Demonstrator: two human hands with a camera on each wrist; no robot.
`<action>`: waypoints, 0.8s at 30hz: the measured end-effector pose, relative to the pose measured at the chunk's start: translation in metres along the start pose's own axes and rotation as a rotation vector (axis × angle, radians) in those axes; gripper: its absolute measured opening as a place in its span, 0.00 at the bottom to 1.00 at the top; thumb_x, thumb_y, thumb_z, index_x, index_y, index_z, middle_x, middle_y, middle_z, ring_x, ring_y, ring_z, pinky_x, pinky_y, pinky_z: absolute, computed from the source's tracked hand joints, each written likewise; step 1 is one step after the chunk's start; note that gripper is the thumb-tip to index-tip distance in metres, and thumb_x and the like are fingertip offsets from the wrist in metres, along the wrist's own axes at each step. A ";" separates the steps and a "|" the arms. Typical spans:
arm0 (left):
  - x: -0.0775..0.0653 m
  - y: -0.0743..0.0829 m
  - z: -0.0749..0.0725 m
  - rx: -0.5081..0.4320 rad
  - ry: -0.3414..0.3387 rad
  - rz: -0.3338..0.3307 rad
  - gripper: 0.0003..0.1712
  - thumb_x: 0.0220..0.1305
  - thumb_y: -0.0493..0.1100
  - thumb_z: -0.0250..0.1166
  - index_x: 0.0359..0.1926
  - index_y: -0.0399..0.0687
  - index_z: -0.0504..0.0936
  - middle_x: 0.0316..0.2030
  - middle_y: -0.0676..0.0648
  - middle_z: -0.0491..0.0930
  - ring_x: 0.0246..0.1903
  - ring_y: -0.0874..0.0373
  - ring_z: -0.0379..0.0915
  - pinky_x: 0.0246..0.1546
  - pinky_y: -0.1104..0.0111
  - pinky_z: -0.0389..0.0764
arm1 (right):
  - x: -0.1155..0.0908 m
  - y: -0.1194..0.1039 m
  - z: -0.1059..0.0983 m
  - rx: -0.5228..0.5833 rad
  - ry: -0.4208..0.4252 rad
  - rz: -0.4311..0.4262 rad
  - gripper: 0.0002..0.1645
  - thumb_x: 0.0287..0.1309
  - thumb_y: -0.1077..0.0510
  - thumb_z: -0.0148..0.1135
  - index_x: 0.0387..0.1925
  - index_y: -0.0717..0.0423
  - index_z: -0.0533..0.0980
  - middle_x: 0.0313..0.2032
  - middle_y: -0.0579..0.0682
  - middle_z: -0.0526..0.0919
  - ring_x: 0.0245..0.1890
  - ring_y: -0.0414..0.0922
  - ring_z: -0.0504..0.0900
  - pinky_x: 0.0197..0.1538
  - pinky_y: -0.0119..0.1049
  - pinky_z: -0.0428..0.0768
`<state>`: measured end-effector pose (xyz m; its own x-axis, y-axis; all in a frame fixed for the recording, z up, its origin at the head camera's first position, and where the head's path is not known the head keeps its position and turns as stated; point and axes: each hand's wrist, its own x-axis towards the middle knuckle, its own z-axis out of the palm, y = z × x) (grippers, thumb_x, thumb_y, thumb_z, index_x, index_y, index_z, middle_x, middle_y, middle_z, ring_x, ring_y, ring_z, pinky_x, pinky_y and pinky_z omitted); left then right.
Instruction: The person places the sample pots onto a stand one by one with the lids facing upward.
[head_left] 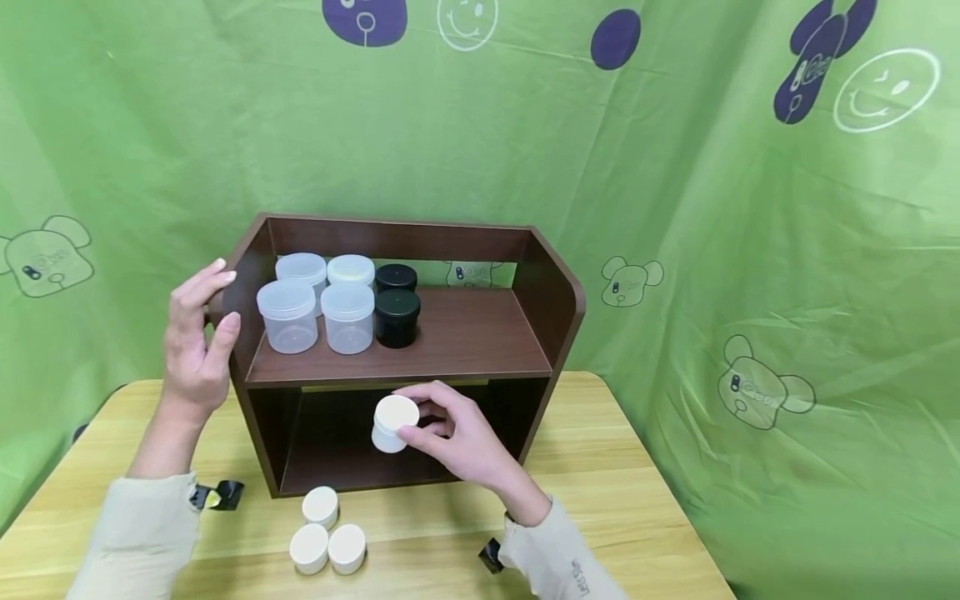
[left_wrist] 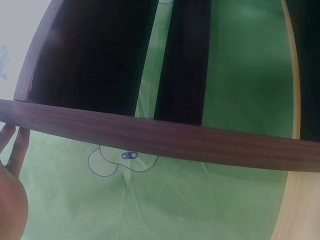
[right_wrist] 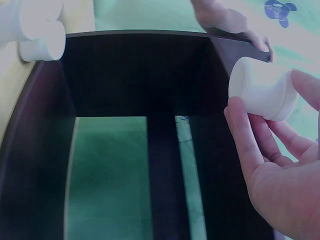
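My right hand (head_left: pixel 457 433) pinches a small white jar (head_left: pixel 395 423) with a ribbed white lid between thumb and fingers. The jar (right_wrist: pixel 262 89) is upright in the head view, before the lower compartment of a dark brown two-tier shelf (head_left: pixel 480 333). My left hand (head_left: pixel 197 337) rests with fairly straight fingers against the left side panel of the shelf. In the left wrist view its fingers (left_wrist: pixel 19 150) touch the panel's edge. Several more white jars (head_left: pixel 320 507) stand together on the table in front of the shelf, at its left.
The upper tier carries frosted clear jars (head_left: pixel 348 318) on the left and two black jars (head_left: pixel 397 318) beside them. Beneath the shelf is a light wooden table (head_left: pixel 600 483). A green printed curtain (head_left: pixel 465 125) hangs behind and along the right.
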<state>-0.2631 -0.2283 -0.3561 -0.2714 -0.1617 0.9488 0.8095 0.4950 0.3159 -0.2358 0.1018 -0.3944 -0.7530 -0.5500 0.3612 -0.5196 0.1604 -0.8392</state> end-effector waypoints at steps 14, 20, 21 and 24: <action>0.002 0.005 0.001 -0.006 0.007 0.013 0.26 0.72 0.45 0.55 0.57 0.23 0.72 0.63 0.27 0.72 0.69 0.53 0.68 0.70 0.72 0.70 | 0.013 -0.026 -0.032 0.047 0.141 -0.079 0.26 0.61 0.66 0.71 0.61 0.57 0.78 0.52 0.55 0.81 0.50 0.42 0.84 0.49 0.34 0.88; 0.003 0.006 0.002 -0.005 0.003 0.017 0.26 0.72 0.45 0.55 0.57 0.22 0.72 0.63 0.27 0.72 0.69 0.53 0.68 0.69 0.72 0.70 | 0.025 -0.028 -0.045 0.061 0.213 -0.087 0.26 0.62 0.66 0.70 0.62 0.57 0.78 0.55 0.57 0.82 0.48 0.43 0.84 0.50 0.32 0.87; 0.003 0.006 0.002 -0.006 0.004 0.016 0.26 0.72 0.45 0.55 0.57 0.22 0.72 0.63 0.27 0.72 0.69 0.53 0.68 0.69 0.72 0.70 | 0.027 -0.028 -0.047 0.067 0.225 -0.076 0.26 0.62 0.66 0.69 0.62 0.57 0.78 0.54 0.57 0.83 0.48 0.43 0.84 0.49 0.31 0.87; 0.002 0.008 0.001 -0.012 0.006 0.015 0.26 0.72 0.44 0.55 0.57 0.22 0.72 0.63 0.27 0.72 0.69 0.53 0.68 0.69 0.72 0.70 | 0.033 -0.028 -0.052 0.085 0.260 -0.042 0.25 0.63 0.66 0.69 0.62 0.58 0.78 0.54 0.58 0.84 0.47 0.43 0.84 0.49 0.30 0.86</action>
<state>-0.2582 -0.2237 -0.3518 -0.2563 -0.1594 0.9534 0.8196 0.4870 0.3018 -0.2671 0.1214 -0.3377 -0.8157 -0.3237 0.4794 -0.5250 0.0663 -0.8485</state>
